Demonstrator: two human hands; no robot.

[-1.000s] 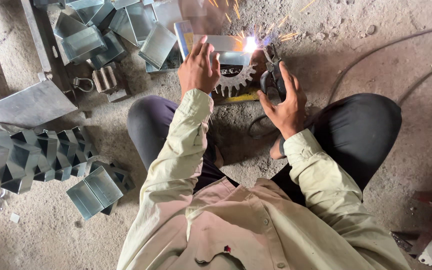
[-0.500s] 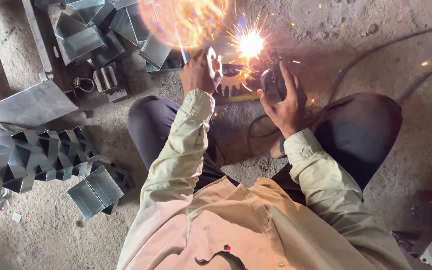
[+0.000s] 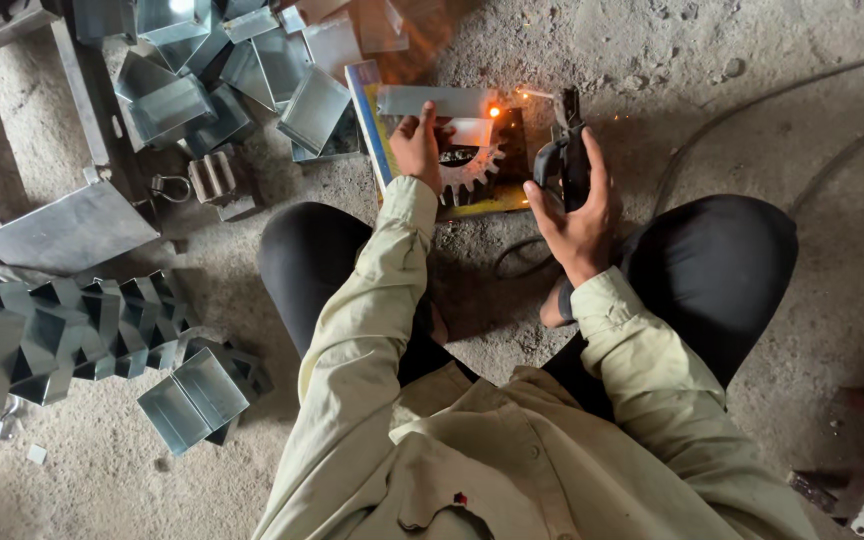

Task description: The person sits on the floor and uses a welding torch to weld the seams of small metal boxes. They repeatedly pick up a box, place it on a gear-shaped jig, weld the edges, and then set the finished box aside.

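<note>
Our left hand (image 3: 417,148) presses a flat grey metal strip (image 3: 432,101) onto a dark toothed gear (image 3: 477,165) on the floor, fingers flat. Our right hand (image 3: 577,205) has its grip clamped on a black welding holder (image 3: 567,160), beside a glowing orange spot (image 3: 495,112).

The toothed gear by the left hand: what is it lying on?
The toothed gear lies on a yellow-edged flat board on the ground. The left hand and a grey metal strip cover part of it.

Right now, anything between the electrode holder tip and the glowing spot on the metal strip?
Nothing visible. The electrode holder in the right hand sits beside the glowing spot; the left hand steadies the metal strip on the other side.
</note>
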